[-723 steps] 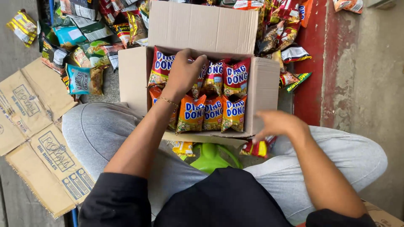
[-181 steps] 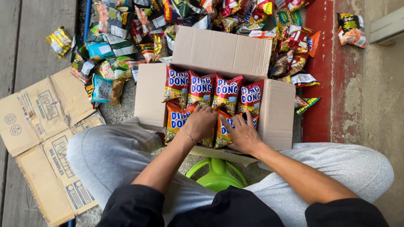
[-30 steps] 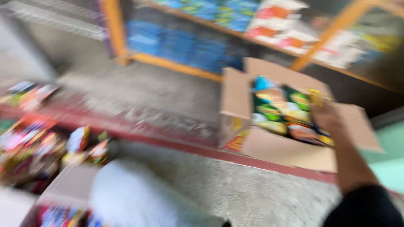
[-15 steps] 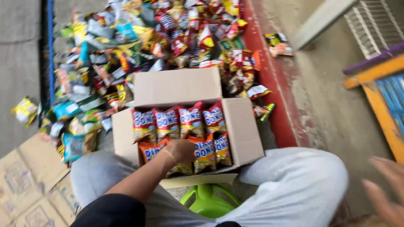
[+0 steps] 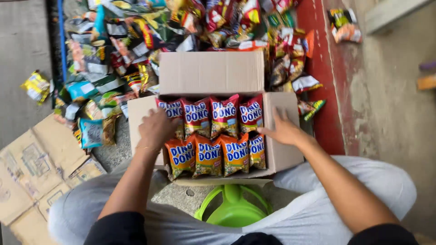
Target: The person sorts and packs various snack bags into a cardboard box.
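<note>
Eight-odd snack packets [image 5: 222, 136], one carton [image 5: 211, 72]

The concrete floor [image 5: 395, 118] carries an open cardboard box [image 5: 211, 72], with a loose heap of snack packets [image 5: 136, 41] spread behind it. Flattened cardboard [image 5: 32, 168] lies at the left, and 1 stray yellow packet [image 5: 36, 86] sits apart. A red-painted strip [image 5: 324, 68] runs along the right.
</note>
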